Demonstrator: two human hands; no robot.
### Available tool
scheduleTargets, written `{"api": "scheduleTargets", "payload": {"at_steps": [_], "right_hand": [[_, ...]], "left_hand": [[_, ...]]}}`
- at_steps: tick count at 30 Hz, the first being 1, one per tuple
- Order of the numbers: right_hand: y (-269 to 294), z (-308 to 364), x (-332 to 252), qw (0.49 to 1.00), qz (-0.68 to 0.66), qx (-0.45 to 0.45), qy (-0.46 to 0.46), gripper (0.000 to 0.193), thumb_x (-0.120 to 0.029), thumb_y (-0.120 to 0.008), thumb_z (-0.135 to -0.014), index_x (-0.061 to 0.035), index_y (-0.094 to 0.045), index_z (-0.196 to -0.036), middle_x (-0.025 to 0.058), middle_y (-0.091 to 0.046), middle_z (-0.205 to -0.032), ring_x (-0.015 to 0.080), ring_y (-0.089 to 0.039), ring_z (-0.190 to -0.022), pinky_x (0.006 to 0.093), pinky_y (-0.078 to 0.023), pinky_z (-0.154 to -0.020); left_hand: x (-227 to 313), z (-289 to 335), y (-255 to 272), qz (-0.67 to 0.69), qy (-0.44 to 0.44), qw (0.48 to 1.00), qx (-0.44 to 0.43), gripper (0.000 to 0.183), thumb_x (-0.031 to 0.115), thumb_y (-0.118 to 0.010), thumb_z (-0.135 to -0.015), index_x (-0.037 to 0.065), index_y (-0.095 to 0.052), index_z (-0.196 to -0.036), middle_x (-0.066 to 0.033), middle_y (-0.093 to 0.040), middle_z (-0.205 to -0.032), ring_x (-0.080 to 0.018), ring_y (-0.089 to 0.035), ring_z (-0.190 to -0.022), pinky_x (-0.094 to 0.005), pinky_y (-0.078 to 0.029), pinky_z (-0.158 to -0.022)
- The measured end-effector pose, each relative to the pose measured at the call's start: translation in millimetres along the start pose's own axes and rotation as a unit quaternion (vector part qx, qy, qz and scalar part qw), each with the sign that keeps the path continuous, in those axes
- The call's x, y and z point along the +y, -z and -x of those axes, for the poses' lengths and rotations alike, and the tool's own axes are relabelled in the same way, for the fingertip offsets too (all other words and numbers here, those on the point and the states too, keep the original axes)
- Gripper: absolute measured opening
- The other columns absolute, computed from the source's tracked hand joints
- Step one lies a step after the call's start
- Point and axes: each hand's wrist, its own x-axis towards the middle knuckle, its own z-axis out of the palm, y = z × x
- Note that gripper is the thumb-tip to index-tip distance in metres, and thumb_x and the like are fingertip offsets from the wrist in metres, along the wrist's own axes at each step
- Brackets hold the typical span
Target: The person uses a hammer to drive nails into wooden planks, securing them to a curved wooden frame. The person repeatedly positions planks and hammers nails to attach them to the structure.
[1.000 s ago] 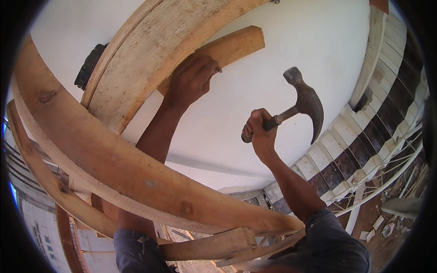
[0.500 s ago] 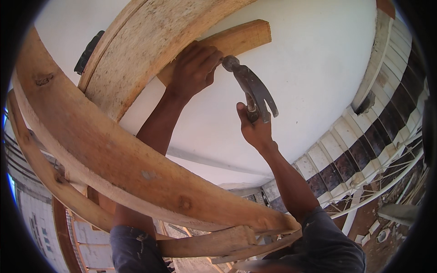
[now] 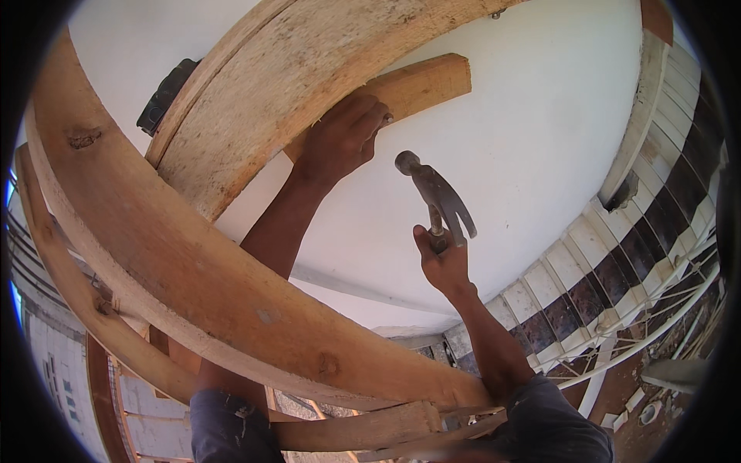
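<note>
My right hand [image 3: 446, 266] is wrapped round the handle of a claw hammer [image 3: 437, 190]. Its dark metal head is raised against the white wall, a short gap below and right of my left hand [image 3: 343, 143]. That left hand is closed, its fingers pinched together in front of a short wooden block [image 3: 432, 83]. At its fingertips sits a small pale spot; whether that is a nail head I cannot tell. The block lies against the edge of a wide, rough wooden plank [image 3: 270, 89], which covers part of it.
A long wooden beam [image 3: 201, 255] crosses over my left forearm. More timber [image 3: 363, 426] lies below, between my arms. Behind the work stands a white wall [image 3: 532, 131]. A dark box-like object [image 3: 166, 94] shows at left. Tiles [image 3: 610, 255] and a white metal frame [image 3: 641, 333] are at right.
The hammer head has drawn back from the fingertips of my left hand, down and right. My left hand stays at the block. The whole view has shifted slightly.
</note>
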Motion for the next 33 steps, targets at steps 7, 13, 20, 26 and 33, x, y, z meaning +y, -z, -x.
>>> {"api": "scheduleTargets", "payload": {"at_steps": [7,13,20,26,33], "right_hand": [[23.9,-3.5,-10.7,0.991,-0.067,0.083,0.08,0.053,-0.036,-0.063,-0.1,-0.0124,-0.035,-0.062,-0.0045,-0.037,-0.05,0.0048,-0.038,-0.045,0.0251,-0.032,-0.041],[5.0,-10.9,-23.6,1.0,0.021,0.022,-0.003,0.052,-0.031,-0.063,-0.1,-0.0068,-0.039,-0.062,-0.0043,-0.036,-0.055,0.0073,-0.031,-0.054,0.0322,-0.027,-0.049],[28.9,8.6,-38.6,0.933,-0.299,0.066,0.191,0.046,-0.039,-0.059,-0.101,-0.007,-0.052,-0.069,-0.0017,-0.046,-0.055,0.0085,-0.045,-0.052,0.0271,-0.037,-0.051],[12.8,-7.2,-31.4,0.998,0.039,-0.014,-0.052,0.041,-0.025,-0.06,-0.099,-0.0036,-0.05,-0.064,0.0026,-0.047,-0.054,0.0123,-0.04,-0.047,0.0328,-0.034,-0.049],[34.5,12.6,-20.0,0.958,-0.211,0.095,0.172,0.049,-0.03,-0.058,-0.103,-0.0117,-0.034,-0.064,0.0002,-0.043,-0.053,0.0075,-0.039,-0.046,0.0279,-0.034,-0.043]], "left_hand": [[-2.8,7.1,2.4,-0.064,0.004,0.996,-0.064,0.028,-0.002,-0.072,-0.075,0.01,-0.066,-0.099,0.0008,-0.061,-0.099,-0.0181,-0.063,-0.096,-0.032,-0.058,-0.078],[-3.5,5.7,3.5,-0.071,-0.042,0.995,-0.048,0.038,-0.003,-0.071,-0.07,0.011,-0.066,-0.105,0.0003,-0.061,-0.1,-0.018,-0.063,-0.097,-0.0316,-0.058,-0.079],[-7.4,6.2,-2.1,-0.039,-0.055,0.997,-0.031,0.022,-0.002,-0.075,-0.075,0.005,-0.066,-0.094,-0.0053,-0.065,-0.092,-0.0223,-0.062,-0.082,-0.0378,-0.046,-0.079],[-4.7,4.7,-0.6,-0.029,-0.048,0.998,-0.024,0.021,-0.002,-0.075,-0.075,0.005,-0.066,-0.092,-0.0046,-0.065,-0.093,-0.0228,-0.061,-0.084,-0.0378,-0.047,-0.081],[-7.2,5.0,-3.1,-0.048,-0.052,0.997,-0.038,0.024,-0.002,-0.075,-0.075,0.006,-0.065,-0.095,-0.0047,-0.064,-0.094,-0.0246,-0.06,-0.084,-0.038,-0.046,-0.08]]}}
